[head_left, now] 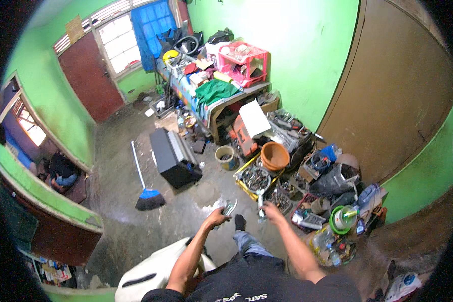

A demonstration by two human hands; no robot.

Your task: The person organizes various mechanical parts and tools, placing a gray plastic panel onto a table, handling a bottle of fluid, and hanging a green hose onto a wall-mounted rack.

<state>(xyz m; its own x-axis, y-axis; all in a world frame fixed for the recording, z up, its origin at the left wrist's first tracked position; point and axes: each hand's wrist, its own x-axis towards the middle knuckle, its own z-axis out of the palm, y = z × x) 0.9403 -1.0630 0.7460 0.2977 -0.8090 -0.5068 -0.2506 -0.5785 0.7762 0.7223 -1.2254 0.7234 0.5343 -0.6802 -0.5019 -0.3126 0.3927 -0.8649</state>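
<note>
My left hand (pixel 217 218) is closed on a small, shiny, pale curved object (pixel 230 207); its kind is too small to make out. To its right, my right hand (pixel 274 214) grips a light-coloured slim tool (pixel 260 202) that stands roughly upright, its exact kind unclear. Both hands are held apart in front of my body, above the grey floor. Just beyond the tool is a round basin (pixel 254 178) full of small dark parts, set in a yellow crate (pixel 240 182).
A black box-shaped cabinet (pixel 172 153) and a blue-and-black broom (pixel 150 198) lie on the floor, left of a bucket (pixel 226 157). Brown pots (pixel 274 155) and piled clutter line the right. A loaded table (pixel 219 103) stands behind. Another person (pixel 63 171) sits beyond the left opening.
</note>
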